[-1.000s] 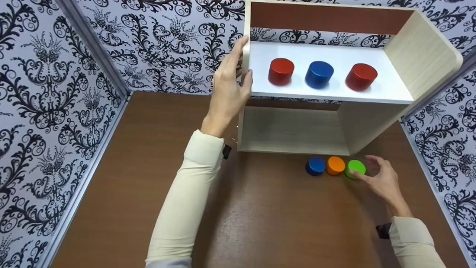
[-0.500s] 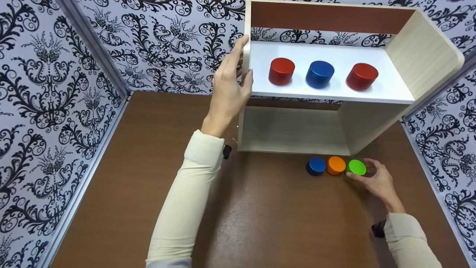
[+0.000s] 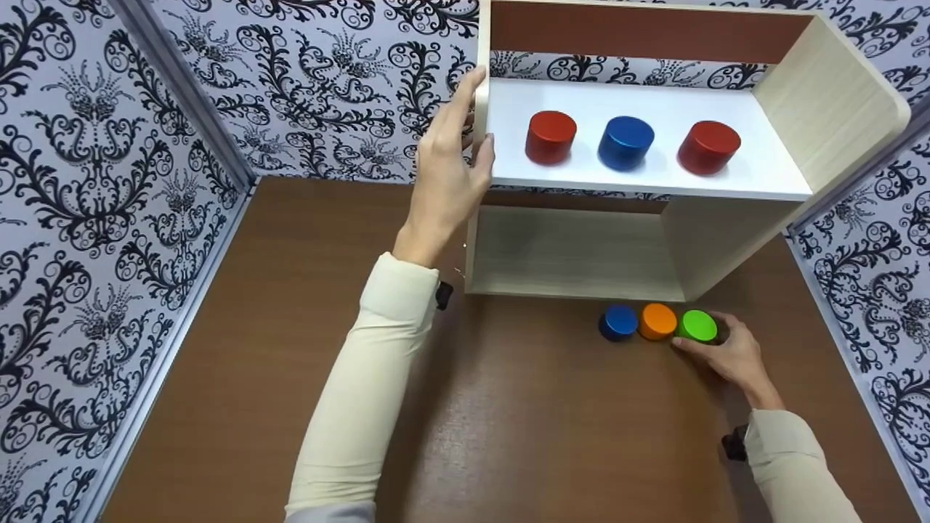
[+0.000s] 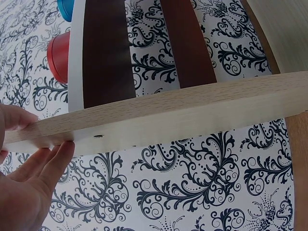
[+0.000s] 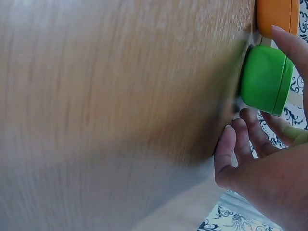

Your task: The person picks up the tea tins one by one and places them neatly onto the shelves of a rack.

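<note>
My left hand (image 3: 447,163) grips the left side panel (image 4: 159,118) of a pale wooden shelf unit, thumb on one face and fingers on the other. On the brown table, my right hand (image 3: 732,356) curls round a small green lidded container (image 3: 698,326), with the thumb at its near left and fingers on the right. The right wrist view shows the green container (image 5: 263,79) between the thumb (image 5: 291,45) and index finger; the other fingers bend close to the table. Beside it stand an orange container (image 3: 657,322) and a blue container (image 3: 618,322), in a row before the shelf.
On the white upper shelf (image 3: 654,102) stand a red container (image 3: 551,137), a blue one (image 3: 626,143) and another red one (image 3: 709,147). The lower compartment floor (image 3: 574,250) is pale wood. Patterned walls (image 3: 94,218) bound the table at the back and sides.
My right hand has moved left and closed in around the green container, its thumb sliding along the near side. The left hand stays on the panel; the containers keep their places.
</note>
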Motion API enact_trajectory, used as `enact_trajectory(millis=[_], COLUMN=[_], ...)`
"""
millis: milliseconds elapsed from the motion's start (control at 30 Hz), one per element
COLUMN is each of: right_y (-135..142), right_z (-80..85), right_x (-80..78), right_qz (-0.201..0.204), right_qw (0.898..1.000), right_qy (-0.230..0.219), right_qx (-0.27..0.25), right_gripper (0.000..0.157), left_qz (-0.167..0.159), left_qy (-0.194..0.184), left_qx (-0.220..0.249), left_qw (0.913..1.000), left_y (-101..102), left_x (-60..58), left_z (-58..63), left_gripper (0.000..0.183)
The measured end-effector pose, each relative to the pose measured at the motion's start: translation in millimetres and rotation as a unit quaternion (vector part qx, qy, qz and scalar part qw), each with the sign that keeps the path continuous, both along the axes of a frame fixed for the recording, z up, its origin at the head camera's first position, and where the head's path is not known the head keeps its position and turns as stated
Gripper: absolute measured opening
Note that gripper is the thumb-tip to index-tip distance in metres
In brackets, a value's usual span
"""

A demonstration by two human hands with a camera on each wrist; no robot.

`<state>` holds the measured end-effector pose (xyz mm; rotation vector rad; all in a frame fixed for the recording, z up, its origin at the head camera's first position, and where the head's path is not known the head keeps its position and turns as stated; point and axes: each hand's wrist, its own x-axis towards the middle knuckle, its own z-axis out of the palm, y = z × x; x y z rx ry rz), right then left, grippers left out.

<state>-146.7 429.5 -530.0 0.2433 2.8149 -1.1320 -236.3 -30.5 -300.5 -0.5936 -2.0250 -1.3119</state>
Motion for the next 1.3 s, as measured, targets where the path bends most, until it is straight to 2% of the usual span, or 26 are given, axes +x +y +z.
enact_trajectory(millis=[200,533,733,967,1300], right_y=[-1,-4,-4,-3,-1], right_z=[-0.4,-6.0,-9.0,-10.3,-4.0], right_x=[-0.4,-0.8,-1.0,-0.4,4.6], right_qz=[-0.001,-0.002,-0.001,0.008,0.002], right_qw=[1.000,1.000,1.000,0.998,1.000], right_qy=[-0.014,0.013,0.024,0.059,0.024], right_qx=[-0.007,0.000,0.009,0.028,0.004], right_gripper=[0.098,0.089,0.085,0.077,0.084], left_qz=[0.003,0.002,0.001,-0.003,-0.002], left_qy=[-0.004,-0.016,-0.010,0.003,-0.005], left_qx=[-0.005,-0.004,-0.001,0.009,0.006], left_qw=[1.0000,0.9999,1.0000,0.9999,1.0000], left_y=[0,0,0,0,0], left_x=[0.2,0.3,0.3,0.4,0.4], left_z=[0.0,0.5,1.0,0.2,0.2], left_gripper=[0.066,0.067,0.067,0.067,0.067])
